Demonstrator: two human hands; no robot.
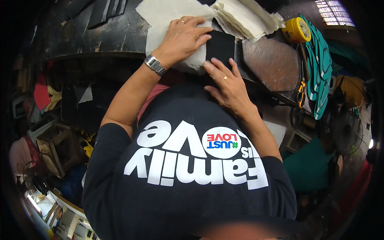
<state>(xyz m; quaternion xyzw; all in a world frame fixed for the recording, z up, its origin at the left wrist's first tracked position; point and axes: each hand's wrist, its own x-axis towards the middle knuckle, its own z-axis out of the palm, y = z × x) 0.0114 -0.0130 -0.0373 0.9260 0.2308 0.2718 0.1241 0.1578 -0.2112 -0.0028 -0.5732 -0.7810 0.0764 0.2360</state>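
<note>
My left hand (184,42) lies flat on an off-white sheet (154,34), fingers stretched toward a black flat rectangular piece (221,46). Its thumb and fingertips reach the border between the sheet and the black piece. Nearer to me, my right hand (229,82) has its fingers apart, with the index fingertip at the sheet's near right corner and the other fingertips by the near edge of the black piece. Neither hand is gripping anything. Whether the sheet passes under the black piece I cannot tell.
A stack of cream sheets (246,18) lies behind the black piece. To the right are a dark brown worn slab (272,64), a yellow tub (296,30), orange-handled scissors (301,94) and teal cut pieces (319,60). Black strips (107,12) lie at the far left of the dark table (116,38).
</note>
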